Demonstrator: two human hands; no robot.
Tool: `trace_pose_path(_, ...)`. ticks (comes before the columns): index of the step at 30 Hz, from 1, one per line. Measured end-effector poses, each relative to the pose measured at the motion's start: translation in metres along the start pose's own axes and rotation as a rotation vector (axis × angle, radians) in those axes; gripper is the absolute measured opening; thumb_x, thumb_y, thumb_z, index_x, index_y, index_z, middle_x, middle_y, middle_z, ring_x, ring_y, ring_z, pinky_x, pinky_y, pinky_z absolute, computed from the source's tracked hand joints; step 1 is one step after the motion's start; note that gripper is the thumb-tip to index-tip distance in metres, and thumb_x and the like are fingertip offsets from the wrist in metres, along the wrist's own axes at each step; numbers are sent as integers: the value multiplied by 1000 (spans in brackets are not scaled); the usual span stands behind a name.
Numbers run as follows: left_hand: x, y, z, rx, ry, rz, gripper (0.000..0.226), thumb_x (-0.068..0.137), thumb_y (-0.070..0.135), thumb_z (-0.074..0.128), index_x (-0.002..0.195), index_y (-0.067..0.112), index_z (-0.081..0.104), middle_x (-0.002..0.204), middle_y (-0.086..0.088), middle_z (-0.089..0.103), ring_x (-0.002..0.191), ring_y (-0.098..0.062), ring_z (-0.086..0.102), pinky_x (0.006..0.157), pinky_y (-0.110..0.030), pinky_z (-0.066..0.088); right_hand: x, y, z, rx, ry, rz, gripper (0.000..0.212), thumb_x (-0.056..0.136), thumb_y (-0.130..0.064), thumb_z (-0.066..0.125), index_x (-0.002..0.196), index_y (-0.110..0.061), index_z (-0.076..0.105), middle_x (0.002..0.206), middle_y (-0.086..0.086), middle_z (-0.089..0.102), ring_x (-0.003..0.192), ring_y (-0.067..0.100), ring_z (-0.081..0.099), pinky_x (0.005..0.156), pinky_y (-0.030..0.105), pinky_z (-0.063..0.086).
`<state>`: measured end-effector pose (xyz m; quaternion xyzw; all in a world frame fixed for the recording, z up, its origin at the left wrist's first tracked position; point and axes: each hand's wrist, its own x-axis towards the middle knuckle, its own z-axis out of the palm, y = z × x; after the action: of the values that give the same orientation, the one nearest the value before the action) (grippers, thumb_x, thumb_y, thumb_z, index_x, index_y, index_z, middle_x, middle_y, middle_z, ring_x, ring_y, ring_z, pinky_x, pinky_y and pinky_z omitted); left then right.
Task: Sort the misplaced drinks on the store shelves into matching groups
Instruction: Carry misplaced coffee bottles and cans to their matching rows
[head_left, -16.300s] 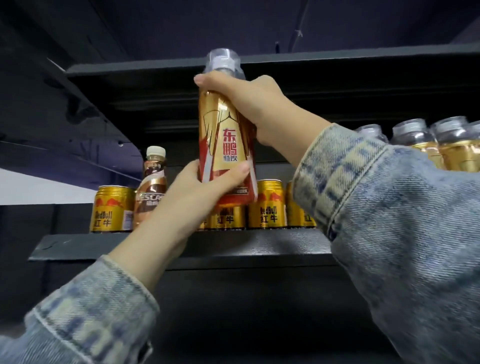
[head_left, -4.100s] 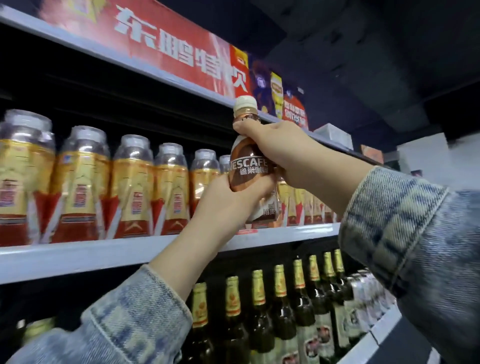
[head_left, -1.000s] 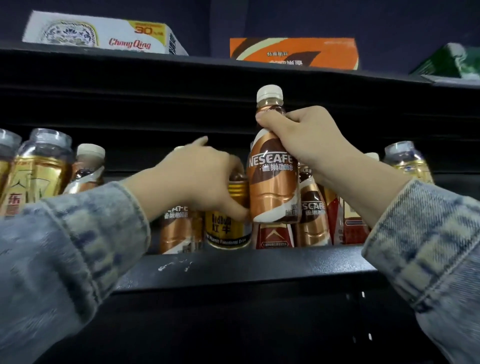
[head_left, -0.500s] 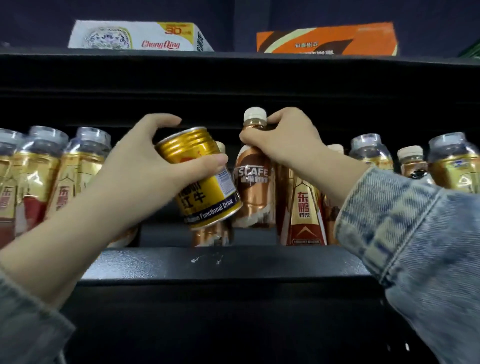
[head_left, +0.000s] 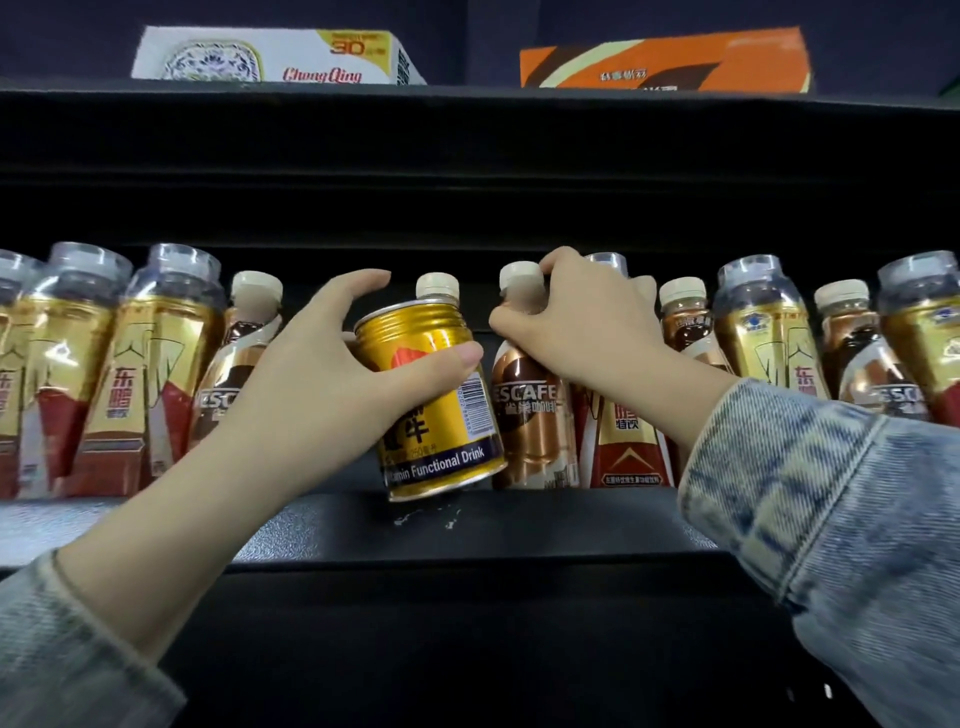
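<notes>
My left hand (head_left: 317, 384) grips a gold Red Bull can (head_left: 441, 410), tilted, just above the front of the black shelf (head_left: 519, 525). My right hand (head_left: 582, 327) grips the neck of a brown Nescafe bottle (head_left: 535, 421) that stands on the shelf next to the can. Behind the can, another white-capped Nescafe bottle (head_left: 437, 286) shows only its top. A gold and red Dongpeng bottle (head_left: 631, 447) stands right of the held Nescafe bottle, partly behind my right wrist.
Several Dongpeng bottles (head_left: 150, 364) fill the shelf's left side, with a Nescafe bottle (head_left: 244, 343) beside them. More Dongpeng (head_left: 763, 332) and Nescafe bottles (head_left: 857, 358) alternate on the right. A white carton (head_left: 275, 57) and an orange carton (head_left: 665, 62) sit on the shelf above.
The Nescafe bottle has come down to stand on the shelf under my right hand. My left hand has drawn the gold can forward and lower, toward the shelf's front edge.
</notes>
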<state>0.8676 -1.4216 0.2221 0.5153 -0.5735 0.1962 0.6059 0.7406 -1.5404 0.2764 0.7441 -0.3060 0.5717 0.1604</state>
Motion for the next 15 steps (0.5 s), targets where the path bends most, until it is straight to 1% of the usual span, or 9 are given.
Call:
trace_pose_path(2,-1,0,2,7,3,3,90,52,59,64,135,42,34,89,22,46,81,2,51,60,-11,38,-2,1,2,-48,14,-31,47,82,-55,53,111,-17,53,82,-4,59,79,19,51,84,39,26)
trace_pose_path(3,-1,0,3,9,5,3,90,52,59,63,135,42,35,89,22,46,78,4,49,58,-11,36,-2,2,3,-75,23,-45,45,82,-55,51,106,-17,54,82,-4,60,79,19,52,82,39,25)
trace_pose_path(5,-2,0,4,7,8,1,91,51,59,62,136,41,35,96,13,50,77,5,47,58,-11,36,-3,2,4,-113,46,-62,42,81,-56,49,97,-18,56,79,-3,61,78,20,53,80,39,24)
trace_pose_path(7,-2,-1,4,15,8,3,93,50,60,61,137,41,35,102,9,50,78,5,48,58,-12,38,-4,1,3,-134,55,-72,36,83,-55,48,84,-19,54,71,-5,53,76,20,49,79,38,23)
trace_pose_path(9,-3,-2,4,15,5,8,93,50,60,61,137,41,34,97,11,51,80,5,49,59,-12,39,-7,-1,1,-147,41,-96,34,87,-49,46,68,-21,45,66,-7,42,74,20,44,78,39,22)
trace_pose_path(10,-3,-3,3,10,5,12,93,50,60,62,137,41,34,93,16,50,80,5,49,59,-12,39,-8,-2,1,-151,29,-104,35,88,-47,46,65,-21,42,66,-7,39,73,20,43,79,39,23)
trace_pose_path(12,-3,-3,3,-1,8,15,92,50,60,62,136,41,34,89,23,46,81,4,51,59,-12,40,-10,-4,2,-147,35,-112,31,89,-45,45,75,-18,46,65,-6,38,73,21,44,82,40,25)
trace_pose_path(13,-4,-3,3,-6,8,15,92,51,59,63,136,40,34,89,24,45,80,4,51,58,-12,40,-11,-4,4,-153,43,-106,30,89,-45,44,87,-16,49,65,-6,38,74,22,45,85,41,27)
trace_pose_path(15,-5,-2,3,-14,5,13,92,51,58,64,136,40,34,88,25,44,78,5,51,56,-9,39,-12,-5,7,-173,49,-73,46,89,-45,43,120,-11,46,70,-3,47,79,25,47,91,43,29)
